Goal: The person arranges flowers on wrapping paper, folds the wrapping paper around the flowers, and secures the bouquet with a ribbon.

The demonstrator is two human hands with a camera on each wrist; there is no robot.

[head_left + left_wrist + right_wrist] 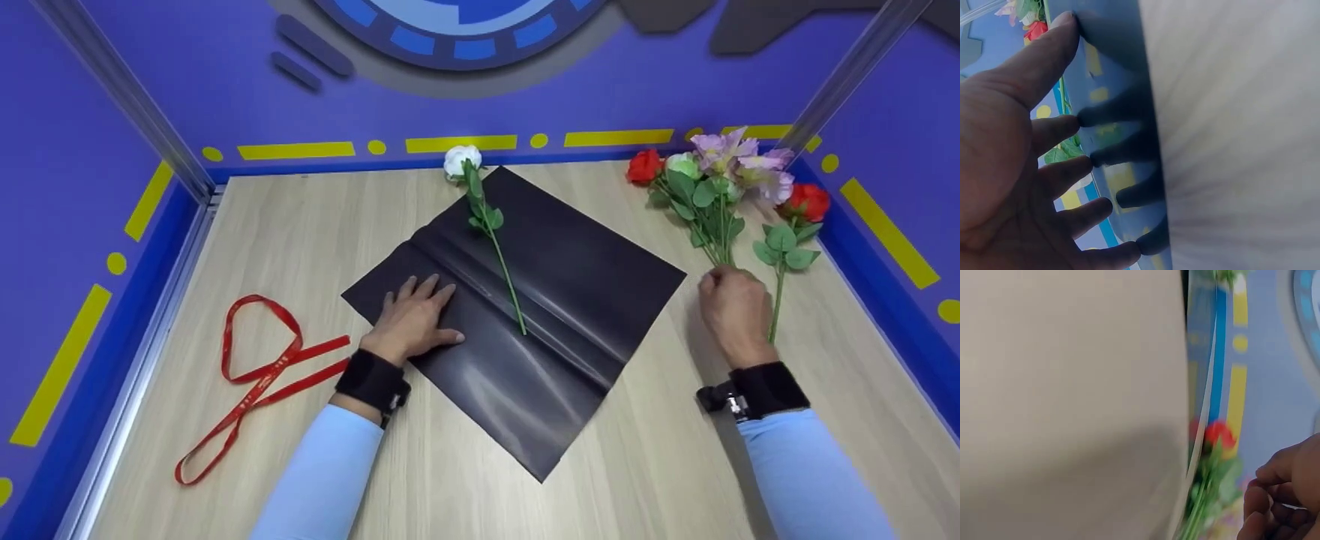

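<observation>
My left hand (412,319) lies with spread fingers on the left part of a black wrapping sheet (592,262); the left wrist view shows its fingertips (1086,216) touching the glossy surface. Across the sheet lies a white rose (462,161), its stem pointing toward me. At the right, my right hand (735,311) has curled fingers close to the stems of a flower bunch (705,191) with red, pale green and lilac blooms. In the right wrist view the hand (1289,495) appears apart from the stems, with nothing visible in its fingers.
A single red rose (806,202) lies right of the bunch. The looped red ribbon (262,382) rests on the wooden tabletop (300,232) at the left. Blue panels (525,105) with yellow marks enclose the table at the back and sides.
</observation>
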